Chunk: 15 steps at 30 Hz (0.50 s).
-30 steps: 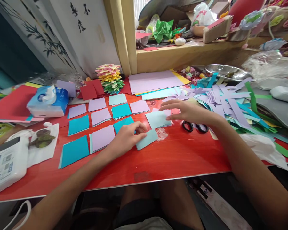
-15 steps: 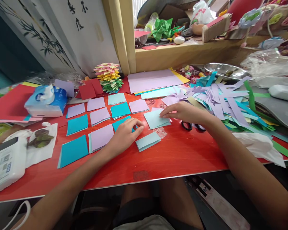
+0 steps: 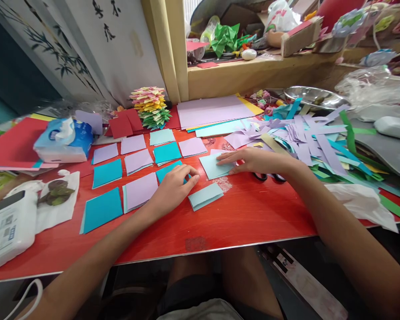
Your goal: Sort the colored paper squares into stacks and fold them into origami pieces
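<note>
My right hand [image 3: 253, 161] rests on a stack of pale blue paper squares [image 3: 213, 168], its fingers over the top and its thumb at the near right edge. My left hand [image 3: 177, 184] sits loosely curled on the table, with a gap between thumb and index finger and nothing visibly held. Partly beneath it lies a teal paper square [image 3: 167, 171]. Between my hands and nearer to me is a folded pale blue paper piece [image 3: 206, 197]. Black scissor handles [image 3: 260, 176] show under my right wrist, the rest hidden.
Rows of teal and lilac paper squares [image 3: 140, 191] spread left over the red table [image 3: 160, 235]. Paper strips [image 3: 306, 138] pile up at right, beside a crumpled tissue [image 3: 360, 202]. Larger lilac sheets [image 3: 213, 111], a layered paper stack [image 3: 150, 106] and a tissue pack [image 3: 65, 140] stand behind.
My right hand has shifted slightly left and lower over the pale blue stack, and its thumb now shows at the near edge. My left hand has stayed still.
</note>
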Tool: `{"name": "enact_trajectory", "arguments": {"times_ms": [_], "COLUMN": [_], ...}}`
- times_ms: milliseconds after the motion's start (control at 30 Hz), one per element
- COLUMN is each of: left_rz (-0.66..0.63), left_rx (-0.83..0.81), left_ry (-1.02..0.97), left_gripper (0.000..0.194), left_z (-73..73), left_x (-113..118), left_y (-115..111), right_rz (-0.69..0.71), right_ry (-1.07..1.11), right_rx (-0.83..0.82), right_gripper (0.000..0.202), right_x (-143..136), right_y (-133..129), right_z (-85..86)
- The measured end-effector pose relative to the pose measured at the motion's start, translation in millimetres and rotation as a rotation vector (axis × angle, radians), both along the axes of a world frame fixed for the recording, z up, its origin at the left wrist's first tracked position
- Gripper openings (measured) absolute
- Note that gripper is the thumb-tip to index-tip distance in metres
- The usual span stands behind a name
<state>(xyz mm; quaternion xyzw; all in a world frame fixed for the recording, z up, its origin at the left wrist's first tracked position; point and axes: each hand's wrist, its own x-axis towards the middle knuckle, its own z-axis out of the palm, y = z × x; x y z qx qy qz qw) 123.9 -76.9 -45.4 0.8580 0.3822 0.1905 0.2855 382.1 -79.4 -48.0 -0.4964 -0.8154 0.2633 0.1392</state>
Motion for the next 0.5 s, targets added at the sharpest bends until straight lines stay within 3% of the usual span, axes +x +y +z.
{"name": "enact_trajectory", "arguments": {"times_ms": [167,300,367,500], "left_rz": [-0.003,0.010,0.077,0.176], "left_rx": [-0.026,0.018,0.082,0.166], "left_ry": [0.005,-0.013,-0.057,-0.153], "left_gripper": [0.022,0.020,0.020,0.036], "left_z": [0.7,-2.0,-2.9,-1.4], "left_x": [-0.3,0.0,0.3,-1.6], "left_y": [-1.0,-0.9,-1.0,-2.6], "right_rz": [-0.041,-0.119,-0.130,-0.089], "right_ry": [0.018,0.034,0.075,0.113], "right_rx": [0.034,0.338,0.530,0.722], "right_gripper": [0.026,0.022,0.023,0.022], "right_x": [-0.6,-9.2,-18.2,-37.9], "right_y": [2.7,2.7,-1.0,-12.7], "right_z": [-0.8,-1.7,0.0,2.4]}}
